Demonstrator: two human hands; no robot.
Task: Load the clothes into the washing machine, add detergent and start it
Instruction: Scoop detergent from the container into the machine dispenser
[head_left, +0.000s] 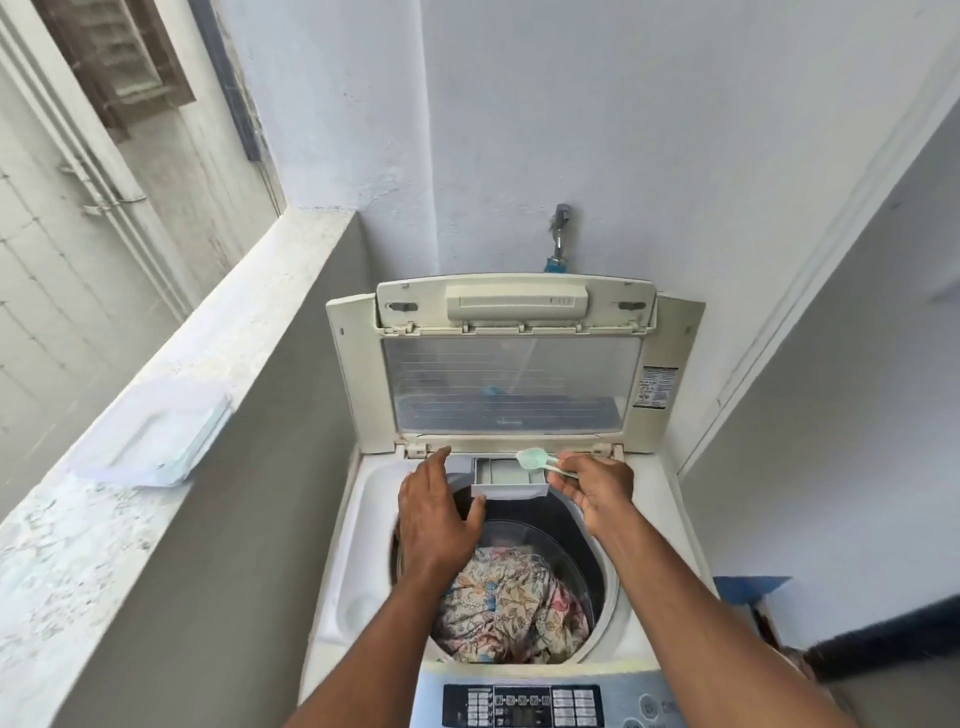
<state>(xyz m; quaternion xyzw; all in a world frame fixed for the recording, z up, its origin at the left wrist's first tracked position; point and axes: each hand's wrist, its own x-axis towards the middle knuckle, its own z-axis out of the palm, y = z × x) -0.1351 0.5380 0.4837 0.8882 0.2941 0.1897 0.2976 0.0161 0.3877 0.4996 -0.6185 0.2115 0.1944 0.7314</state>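
Stood in a narrow, pale-walled corner beside a speckled ledge (171, 395) at nine o'clock, with a lidded white tub (156, 434) on it and a tap (560, 228) at twelve: a top-loading washing machine (363, 545), lid (511, 364) raised. Carried a sticker (655, 387) and control panel (522, 705), writing too small to read. Held floral clothes (514, 608) in the drum. Left hand (436, 514), fingers relaxed and straight, at the pulled-out detergent drawer (509, 478). Right hand (597, 486), at three o'clock of the drawer, pinched a green scoop (535, 458) above it.
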